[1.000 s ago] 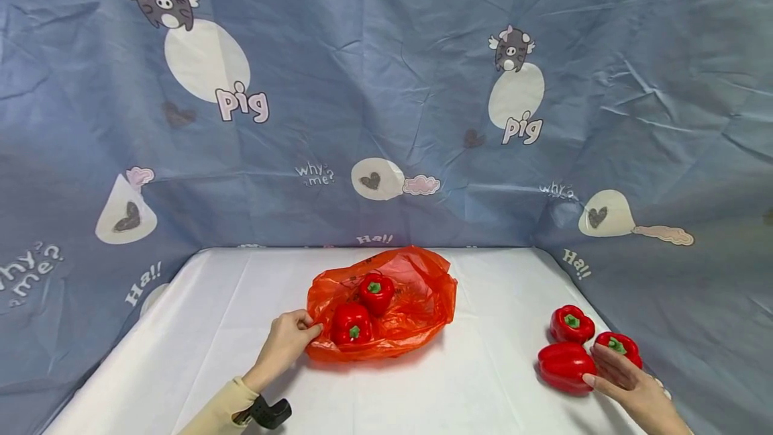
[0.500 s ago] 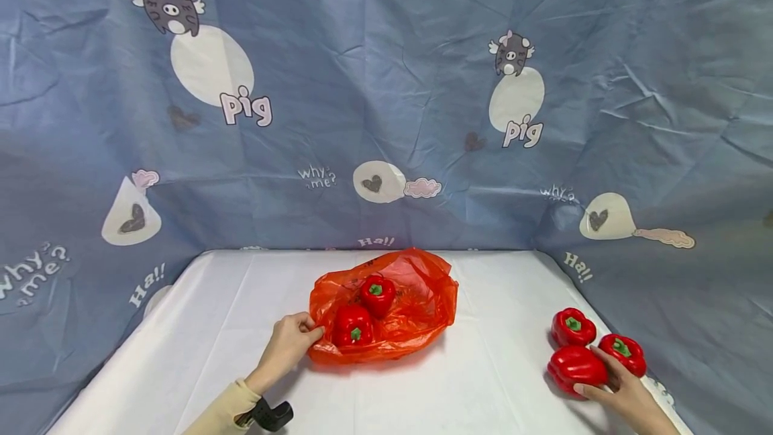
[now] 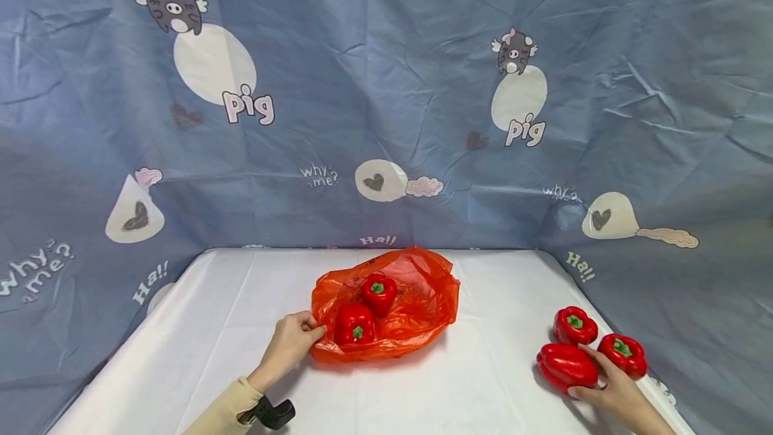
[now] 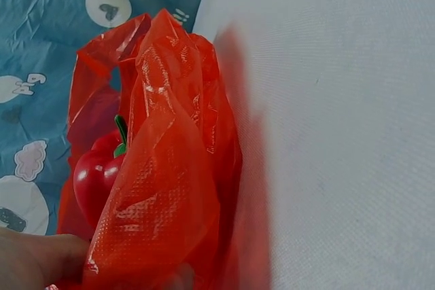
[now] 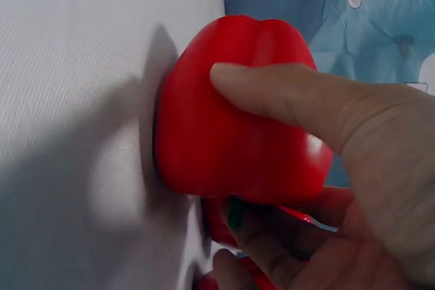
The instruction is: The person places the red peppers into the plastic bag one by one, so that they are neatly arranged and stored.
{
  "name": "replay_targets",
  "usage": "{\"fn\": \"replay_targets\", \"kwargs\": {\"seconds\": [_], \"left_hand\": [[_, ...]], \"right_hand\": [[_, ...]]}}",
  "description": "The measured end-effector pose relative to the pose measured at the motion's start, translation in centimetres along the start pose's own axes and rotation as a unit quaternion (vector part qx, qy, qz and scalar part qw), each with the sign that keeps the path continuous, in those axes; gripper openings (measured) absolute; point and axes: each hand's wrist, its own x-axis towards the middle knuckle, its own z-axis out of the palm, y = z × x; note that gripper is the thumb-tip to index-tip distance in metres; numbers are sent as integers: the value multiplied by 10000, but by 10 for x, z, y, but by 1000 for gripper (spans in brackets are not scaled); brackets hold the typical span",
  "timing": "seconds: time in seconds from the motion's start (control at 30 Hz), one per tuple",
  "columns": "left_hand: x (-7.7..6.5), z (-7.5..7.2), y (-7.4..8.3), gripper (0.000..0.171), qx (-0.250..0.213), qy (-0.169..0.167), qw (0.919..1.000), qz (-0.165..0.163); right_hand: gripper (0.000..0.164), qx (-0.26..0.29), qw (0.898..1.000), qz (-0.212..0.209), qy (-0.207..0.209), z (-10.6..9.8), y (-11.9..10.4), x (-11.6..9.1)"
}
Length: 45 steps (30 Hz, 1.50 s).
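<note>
Head view: 2 peppers [image 3: 353, 322] in bag [image 3: 417, 335]; left wrist: 1.

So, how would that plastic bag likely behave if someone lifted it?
Probably floppy: the bag is crinkled and looks thin. It would likely sag, since two peppers sit in it. Lifted only by the edge the left hand holds, it might tip and let them roll.
</note>
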Motion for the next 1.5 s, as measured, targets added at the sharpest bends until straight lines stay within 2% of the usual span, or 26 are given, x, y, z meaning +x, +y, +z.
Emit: {"fn": "replay_targets", "kwargs": {"seconds": [0.2, 0.4, 0.6, 0.73, 1.0, 1.2, 1.33, 1.5], "left_hand": [[1, 0, -1, 15, 7, -10, 10000, -17], [1, 0, 0, 15, 24, -5, 10000, -41], [1, 0, 0, 15, 11, 0, 10000, -57], [0, 0, 0, 15, -4, 7, 10000, -50], [0, 1, 0, 15, -18, -10, 10000, -44], [-1, 0, 0, 14, -33, -38, 10000, -57], [-1, 0, 0, 14, -20, -24, 10000, -54], [0, 0, 1, 15, -50, -11, 10000, -65]], "right_hand": [[120, 169, 9989, 433, -50, 6, -4, 0], [110, 428, 9988, 215, 37, 9, -12, -1], [116, 823, 9963, 235, 97, 8, -20, -3], [121, 861, 9957, 273, 197, 5, -25, -5], [115, 1034, 9936, 269, 361, 3, -34, -10], [114, 985, 9942, 323, 278, 4, -37, -11], [108, 951, 9951, 186, 205, 5, -40, -10], [99, 1162, 9930, -41, 215, 9, -45, -11]]}}
